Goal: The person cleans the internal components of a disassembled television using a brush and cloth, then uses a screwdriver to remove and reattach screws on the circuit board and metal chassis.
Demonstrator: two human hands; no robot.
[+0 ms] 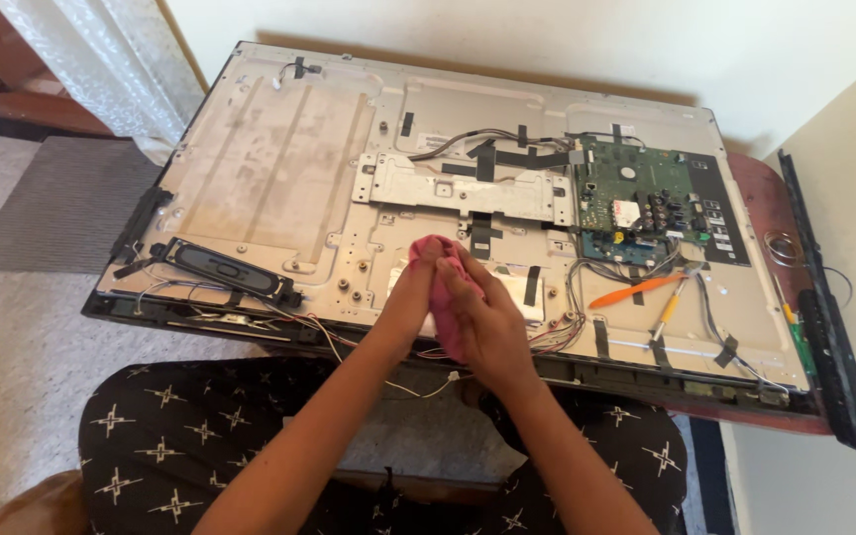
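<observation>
Pink cloth (445, 297) sits clenched between left hand (416, 287) and right hand (487, 322) grips.

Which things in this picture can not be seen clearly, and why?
- Pink cloth: mostly covered by the left hand and right hand, head view.
- White board: partly behind the hands.
- Green circuit board: parts too small to tell.
- Black strip: cut by the bottom edge.

An opened television panel (279, 149) lies flat before the person. A speaker (222, 269) sits at its left, a circuit board (636, 198) at its right, 2 screwdrivers (646, 292) below the board, a metal bracket (463, 188) between.
</observation>
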